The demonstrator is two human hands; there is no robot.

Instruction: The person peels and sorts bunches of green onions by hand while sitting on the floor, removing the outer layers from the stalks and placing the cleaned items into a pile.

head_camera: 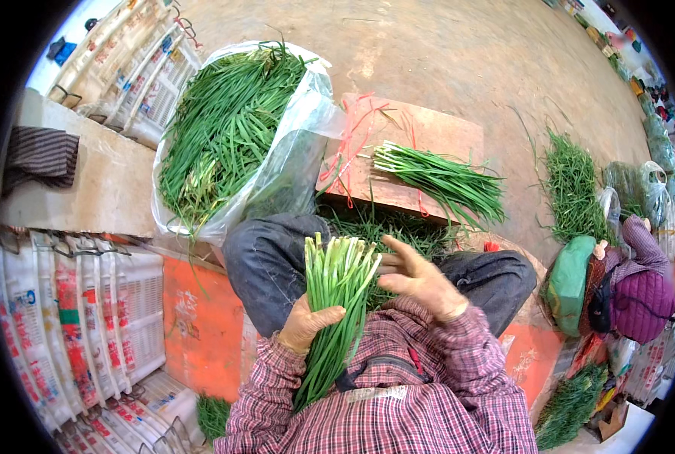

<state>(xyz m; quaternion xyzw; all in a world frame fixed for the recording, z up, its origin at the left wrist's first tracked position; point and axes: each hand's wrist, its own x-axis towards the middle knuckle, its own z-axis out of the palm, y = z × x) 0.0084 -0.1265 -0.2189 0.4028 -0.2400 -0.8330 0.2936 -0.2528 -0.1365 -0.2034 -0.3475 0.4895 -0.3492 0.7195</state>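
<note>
My left hand (312, 323) is closed around a bunch of garlic chives (340, 289), its pale cut ends up and its green leaves hanging towards my lap. Just right of those ends is my right hand (419, 278), fingers spread and slightly blurred; whether a fingertip touches the stalks I cannot tell. Beyond my knees, another bunch of chives (439, 179) lies on a low wooden board (451, 127), beside red plastic ties (348, 153). A large heap of chives (241, 125) fills an open clear plastic bag (309, 108) at the upper left.
Stacked white plastic crates (127, 306) stand at the left, near a striped cloth (45, 156) on a ledge. Loose green leaves (394, 227) lie between my knees and the board. On the right are a pile of greens (576, 187), a green bundle (570, 284) and another person (638, 301).
</note>
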